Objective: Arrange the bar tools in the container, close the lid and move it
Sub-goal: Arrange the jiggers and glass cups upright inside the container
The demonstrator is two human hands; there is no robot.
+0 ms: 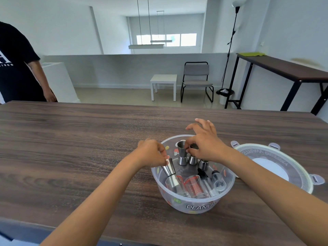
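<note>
A round translucent container (192,204) with printed cartoon marks stands on the wooden table. Inside it are several steel jiggers, small measuring glasses (193,186) with red print and dropper bottles (206,180). My left hand (152,153) grips a tilted steel jigger (170,172) at the container's left inner side. My right hand (204,141) reaches over the far rim, its fingers pinching an upright steel jigger (182,153) in the back of the container. The round lid (276,166) lies upside down on the table just right of the container.
A person in a black T-shirt (16,64) stands beyond the table's far left corner. The wooden table (79,148) stretches wide to the left and behind the container. A chair, a small white table and a tall dark desk stand farther back.
</note>
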